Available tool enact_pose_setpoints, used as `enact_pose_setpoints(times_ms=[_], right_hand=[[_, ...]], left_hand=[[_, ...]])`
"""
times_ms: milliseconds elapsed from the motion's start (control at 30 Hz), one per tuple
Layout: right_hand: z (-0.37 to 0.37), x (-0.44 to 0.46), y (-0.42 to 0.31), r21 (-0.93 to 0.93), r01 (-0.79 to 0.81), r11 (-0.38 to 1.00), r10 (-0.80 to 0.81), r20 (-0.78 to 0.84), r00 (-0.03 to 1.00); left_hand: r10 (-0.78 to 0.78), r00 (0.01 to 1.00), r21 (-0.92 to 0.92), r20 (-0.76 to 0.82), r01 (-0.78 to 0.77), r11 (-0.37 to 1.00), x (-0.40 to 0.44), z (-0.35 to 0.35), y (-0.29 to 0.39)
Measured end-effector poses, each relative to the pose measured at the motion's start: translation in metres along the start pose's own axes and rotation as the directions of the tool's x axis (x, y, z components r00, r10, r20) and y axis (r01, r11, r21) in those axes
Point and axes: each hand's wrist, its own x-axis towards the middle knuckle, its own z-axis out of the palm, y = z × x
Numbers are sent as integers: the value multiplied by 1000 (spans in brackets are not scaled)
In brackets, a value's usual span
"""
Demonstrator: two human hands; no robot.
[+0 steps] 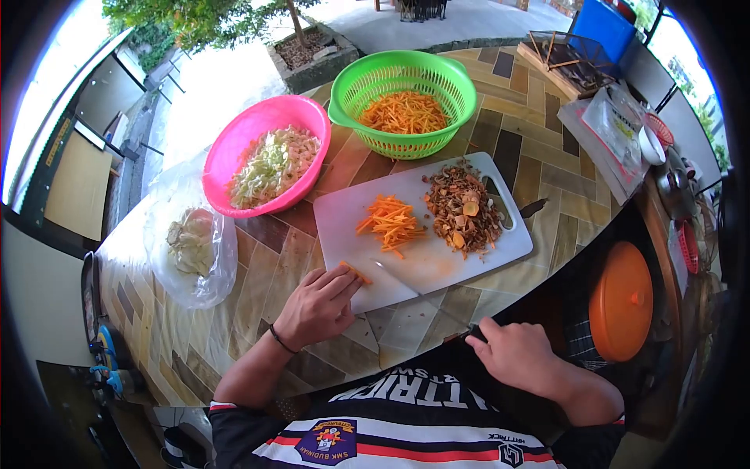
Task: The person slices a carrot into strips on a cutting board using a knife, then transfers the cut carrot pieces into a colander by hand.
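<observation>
On the white cutting board (328, 227), my left hand (316, 306) presses its fingertips onto a small carrot piece (355, 272) near the left edge. My right hand (516, 353) grips the black handle of a knife (422, 295), whose blade reaches over the board with its tip close to the carrot piece. A pile of orange carrot strips (391, 225) lies above the blade. To its right is a heap of brownish chopped scraps (466, 209), beside the board's handle hole.
Behind the board stand a green basket (461, 98) of carrot strips and a pink basin (223, 168) of shredded pale vegetable. A clear plastic bag (211, 285) holds pale pieces at left. An orange lid (621, 301) is at right, below the curved table edge.
</observation>
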Motion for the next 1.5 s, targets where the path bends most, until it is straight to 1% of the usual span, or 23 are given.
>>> enact_pose_setpoints(times_ms=[33, 133, 167, 267, 367, 400, 467, 500, 600, 633, 733, 833, 933, 967, 1033, 1100, 1133, 1200, 1233, 1300, 1333, 1433, 1500], right_hand=[[2, 1, 4, -10, -4, 1000, 4, -35, 999], [15, -2, 18, 28, 116, 993, -106, -229, 968], [18, -2, 22, -11, 133, 991, -130, -292, 948], [23, -1, 33, -108, 154, 982, -186, -445, 876], [26, 3, 44, -165, 147, 975, -214, -544, 812], [29, 4, 48, -185, 143, 972, -225, -571, 790], [32, 5, 54, -222, 135, 966, -245, -602, 760], [34, 5, 57, -238, 133, 962, -254, -606, 754], [34, 4, 58, -260, 126, 957, -265, -615, 743], [33, 4, 59, -264, 119, 957, -263, -622, 738], [36, 1, 64, -271, 110, 956, -264, -634, 727], [37, -4, 66, -248, 86, 965, -231, -647, 726], [38, -8, 66, -220, 82, 972, -206, -630, 749], [39, -10, 65, -193, 73, 978, -178, -613, 770], [42, -14, 63, -138, 53, 989, -123, -576, 808], [47, -16, 63, -7, 95, 995, -83, -552, 830], [49, -16, 62, 61, 112, 992, -63, -535, 842], [46, -18, 57, 178, 112, 978, -21, -444, 896], [42, -18, 54, 233, 108, 966, -9, -391, 920], [35, -17, 46, 280, 120, 953, -22, -330, 944], [31, -15, 42, 302, 126, 945, -31, -300, 953], [20, -7, 33, 291, 135, 947, -66, -233, 970], [7, -3, 26, 265, 109, 958, -67, -162, 984]], left_hand=[[7, 1000, 0, -19, -7, 1000, -1, 1, 0], [-1, 995, -19, -97, -1, 1000, -2, 7, -3], [-10, 992, -30, -127, 6, 1000, -2, 8, -3], [-193, 957, -196, -216, 151, 969, 0, 9, -1], [-242, 938, -247, -248, 181, 952, 9, 3, -3], [-267, 935, -267, -235, 202, 942, 13, 0, -3], [-323, 924, -311, -203, 252, 916, 23, -9, 1], [-382, 916, -368, -118, 317, 874, 29, -15, 5], [-401, 916, -428, 26, 373, 823, 51, -23, 14], [-354, 935, -406, 32, 336, 850, 53, -19, 10], [-346, 938, -359, 21, 330, 873, 67, -16, 6], [-317, 948, -342, 11, 301, 890, 82, -13, -2], [-289, 948, -273, -133, 246, 930, 101, 0, -15], [-302, 944, -218, -137, 268, 938, 102, 3, -17], [-269, 942, -124, -203, 248, 961, 93, 3, -18], [-238, 930, -55, -279, 232, 971, 74, 5, -21], [-230, 940, -36, -251, 228, 973, 60, 4, -21], [-224, 955, -5, -195, 228, 974, 33, -1, -13], [-196, 965, -4, -172, 198, 980, 22, -1, -6], [-150, 980, -6, -128, 151, 989, 2, -2, 5], [-138, 983, -10, -120, 137, 990, -3, -1, 6], [-112, 989, -18, -96, 111, 994, -10, 2, 9], [-101, 990, -30, -100, 98, 995, -8, 3, 7]])
